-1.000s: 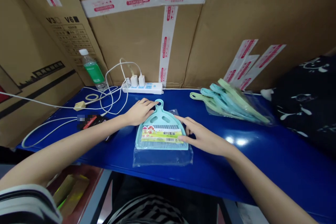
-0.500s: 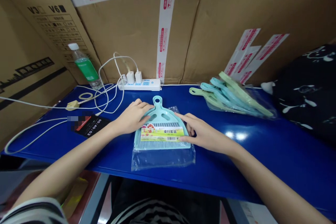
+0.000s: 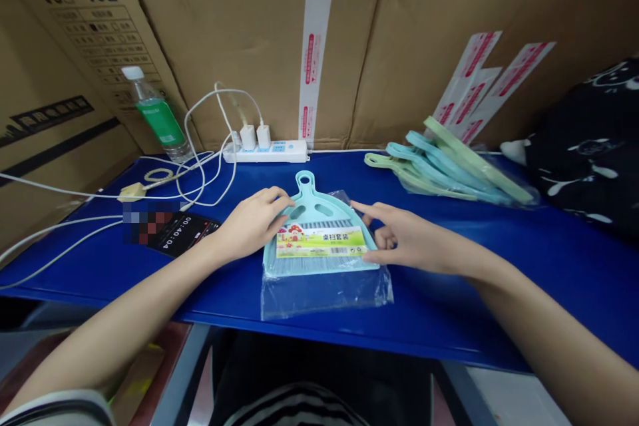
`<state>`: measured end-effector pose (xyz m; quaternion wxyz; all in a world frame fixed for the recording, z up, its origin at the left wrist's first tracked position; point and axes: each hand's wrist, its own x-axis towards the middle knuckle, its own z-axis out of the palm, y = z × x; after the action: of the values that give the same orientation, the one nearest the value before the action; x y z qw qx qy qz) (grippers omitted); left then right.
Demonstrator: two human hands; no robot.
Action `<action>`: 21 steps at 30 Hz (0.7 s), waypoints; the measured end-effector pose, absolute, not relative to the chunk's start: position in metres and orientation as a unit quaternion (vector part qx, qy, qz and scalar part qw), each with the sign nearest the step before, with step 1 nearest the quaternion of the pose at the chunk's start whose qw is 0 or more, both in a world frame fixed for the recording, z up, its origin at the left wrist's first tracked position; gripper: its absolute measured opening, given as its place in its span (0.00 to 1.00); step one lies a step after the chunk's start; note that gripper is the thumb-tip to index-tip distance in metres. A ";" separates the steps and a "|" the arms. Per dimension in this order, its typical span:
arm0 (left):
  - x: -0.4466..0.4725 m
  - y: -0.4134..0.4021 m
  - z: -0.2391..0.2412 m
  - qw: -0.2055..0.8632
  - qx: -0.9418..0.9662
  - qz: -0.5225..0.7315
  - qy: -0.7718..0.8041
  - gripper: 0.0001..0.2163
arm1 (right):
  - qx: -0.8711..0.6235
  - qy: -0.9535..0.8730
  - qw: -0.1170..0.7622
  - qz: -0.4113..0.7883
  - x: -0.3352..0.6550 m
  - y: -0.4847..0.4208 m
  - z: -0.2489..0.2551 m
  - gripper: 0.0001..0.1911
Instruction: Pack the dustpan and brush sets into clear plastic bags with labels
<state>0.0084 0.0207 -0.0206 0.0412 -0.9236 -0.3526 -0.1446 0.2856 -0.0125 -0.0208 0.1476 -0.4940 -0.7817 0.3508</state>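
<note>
A small light-blue dustpan set (image 3: 319, 223) with a green and yellow label lies flat in a clear plastic bag (image 3: 327, 293) on the blue table (image 3: 499, 266). My left hand (image 3: 252, 223) rests on the dustpan's left edge, fingers curled lightly over it. On the right edge is my right hand (image 3: 399, 239), index finger and thumb stretched out along the pan and the bag. Both hands press on the packet rather than lift it.
A pile of bagged green and blue brushes (image 3: 449, 166) lies at the back right. Behind the packet are a white power strip (image 3: 267, 152) with chargers and cables, a water bottle (image 3: 157, 116) and a phone (image 3: 174, 233). Cardboard boxes (image 3: 399, 46) wall the back. A dark bag (image 3: 589, 153) sits far right.
The view has tilted and shifted, so the packet sits a little more to the right in it. My hands have stayed on the dustpan's two sides.
</note>
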 end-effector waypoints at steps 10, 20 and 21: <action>0.009 0.024 -0.029 0.014 -0.941 -0.188 -0.282 0.12 | -0.454 -0.810 0.078 0.362 0.295 -0.018 -0.013 0.51; 0.015 0.010 -0.016 0.011 -0.959 -0.163 -0.232 0.11 | -0.459 -0.805 0.062 0.371 0.293 -0.015 -0.008 0.40; 0.017 0.006 -0.013 -0.024 -0.966 -0.144 -0.213 0.11 | -0.460 -0.805 0.058 0.371 0.292 -0.016 -0.008 0.40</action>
<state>0.0169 0.0064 -0.0131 -0.0242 -0.9661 -0.2130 -0.1440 0.2925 -0.0157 -0.0078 0.0578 -0.4597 -0.8048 0.3710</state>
